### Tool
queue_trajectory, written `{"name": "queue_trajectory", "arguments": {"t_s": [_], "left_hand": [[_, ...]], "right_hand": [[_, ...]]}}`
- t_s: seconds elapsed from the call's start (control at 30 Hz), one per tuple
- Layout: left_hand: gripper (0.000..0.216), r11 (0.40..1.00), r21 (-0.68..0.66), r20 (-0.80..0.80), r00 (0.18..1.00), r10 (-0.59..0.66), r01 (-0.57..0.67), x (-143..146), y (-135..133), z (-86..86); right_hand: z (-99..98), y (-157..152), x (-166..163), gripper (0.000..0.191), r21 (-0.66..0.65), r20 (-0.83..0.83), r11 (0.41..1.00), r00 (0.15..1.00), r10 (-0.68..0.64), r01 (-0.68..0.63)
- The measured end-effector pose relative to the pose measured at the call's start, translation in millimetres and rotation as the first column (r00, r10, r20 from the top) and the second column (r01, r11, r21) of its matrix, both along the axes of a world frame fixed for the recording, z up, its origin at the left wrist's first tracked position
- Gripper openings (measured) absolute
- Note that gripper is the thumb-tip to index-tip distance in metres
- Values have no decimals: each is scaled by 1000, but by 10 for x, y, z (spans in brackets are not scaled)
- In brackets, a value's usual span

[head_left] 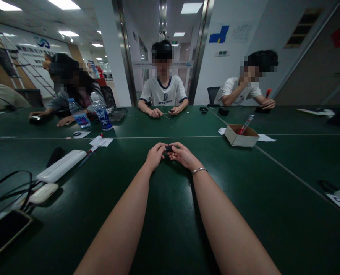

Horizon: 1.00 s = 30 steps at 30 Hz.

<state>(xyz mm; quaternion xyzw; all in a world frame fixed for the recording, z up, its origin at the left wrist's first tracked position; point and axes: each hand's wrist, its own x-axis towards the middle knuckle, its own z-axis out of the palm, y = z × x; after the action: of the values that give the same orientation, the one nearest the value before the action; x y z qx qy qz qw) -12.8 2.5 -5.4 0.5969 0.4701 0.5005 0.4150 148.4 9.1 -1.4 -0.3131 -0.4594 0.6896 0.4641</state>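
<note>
Between my two hands, just above the dark green table [170, 221], is a small black object [168, 148] with a shiny light band near its left end. What kind of thing it is I cannot make out. Thumb and fingers of my left hand [156, 156] are closed on its left end. My right hand [182, 154], with a silver bracelet [199, 170] at the wrist, pinches its right end. Both arms reach forward over the table, and the fingers partly cover the object.
A small box [241, 137] with a red-handled tool stands front right. Two water bottles [102, 112] are at the back left. A white power bank [62, 166], cables and a phone [8, 233] lie on the left. Several people sit across the table.
</note>
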Motion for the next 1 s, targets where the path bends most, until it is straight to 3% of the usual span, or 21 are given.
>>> {"name": "queue_trajectory", "arguments": {"t_s": [0.23, 0.37, 0.5, 0.57, 0.63, 0.73, 0.8, 0.87, 1.0], "left_hand": [[22, 999, 45, -21, 1000, 6, -5, 1, 1, -14], [24, 998, 53, 2, 1000, 20, -20, -11, 24, -34], [31, 997, -14, 89, 993, 82, -81, -39, 71, -48], [35, 996, -28, 109, 991, 82, -79, -54, 91, -62], [32, 998, 0, 73, 995, 69, -69, -61, 102, -83], [21, 985, 109, -89, 986, 141, -131, -45, 105, -115], [15, 979, 125, -159, 970, 183, -164, -25, 98, -124], [13, 990, 29, -149, 979, 138, -136, -15, 74, -108], [15, 974, -224, 40, 999, 8, 1, -129, -134, 12]], "right_hand": [[-6, 10, 7, 20, 7, 6, 1000, 1000, 6, -6], [-48, 33, -19, 31, 36, 48, 999, 999, -7, 5], [-136, 70, -89, 34, 220, 202, 974, 974, -99, 53], [-174, 76, -135, 29, 372, 333, 924, 917, -221, 88], [-189, 62, -185, 27, 506, 465, 857, 806, -367, 98], [-161, -3, -255, 27, 647, 604, 762, 593, -532, 25], [-129, -70, -280, 20, 690, 640, 723, 497, -586, -35], [-104, -153, -273, 14, 691, 657, 720, 472, -588, -64], [-8, -444, -166, 28, 622, 693, 778, 524, -495, -89]]}}
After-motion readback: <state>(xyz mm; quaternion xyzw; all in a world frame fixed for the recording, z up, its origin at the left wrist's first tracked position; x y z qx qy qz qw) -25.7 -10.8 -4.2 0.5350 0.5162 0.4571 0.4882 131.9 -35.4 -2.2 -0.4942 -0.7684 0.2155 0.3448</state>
